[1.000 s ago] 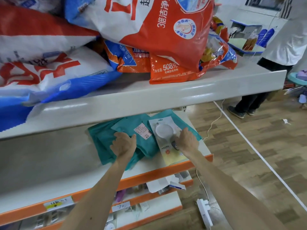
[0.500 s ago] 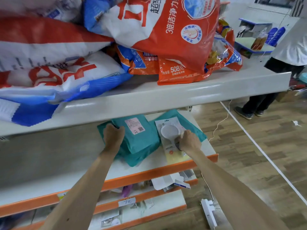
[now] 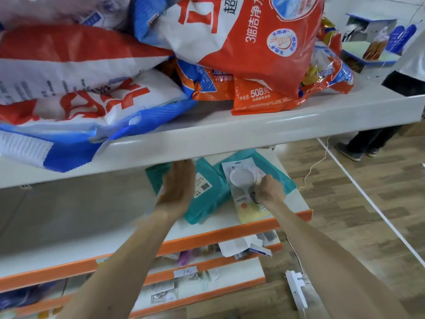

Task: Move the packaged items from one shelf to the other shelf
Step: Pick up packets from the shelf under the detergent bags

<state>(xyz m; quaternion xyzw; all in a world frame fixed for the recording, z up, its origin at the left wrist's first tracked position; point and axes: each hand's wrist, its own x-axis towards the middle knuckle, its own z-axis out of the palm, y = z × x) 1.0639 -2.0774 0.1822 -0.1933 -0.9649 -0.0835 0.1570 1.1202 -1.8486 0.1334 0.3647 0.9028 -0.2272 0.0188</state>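
Note:
Several teal packages (image 3: 207, 192) lie overlapping at the right end of the middle shelf (image 3: 115, 245). On top of them lies a clear blister pack (image 3: 243, 187) with a white round item and a yellow card. My right hand (image 3: 269, 189) grips the blister pack at its right side, fingers curled. My left hand (image 3: 178, 185) is blurred, held flat with straight fingers over the left teal package; I cannot tell whether it touches the package. Its fingertips reach under the upper shelf's edge.
The upper shelf (image 3: 230, 132) overhangs just above my hands and carries large red, white and blue detergent bags (image 3: 253, 42). Lower orange-edged shelves (image 3: 207, 261) hold small goods. A power strip (image 3: 296, 288) and cable lie on the wood floor. A person (image 3: 391, 125) stands at the right.
My left hand has opened from a curled grip on the teal package and lifted up toward the upper shelf. My right hand stays curled on the blister pack. The view has tilted down slightly.

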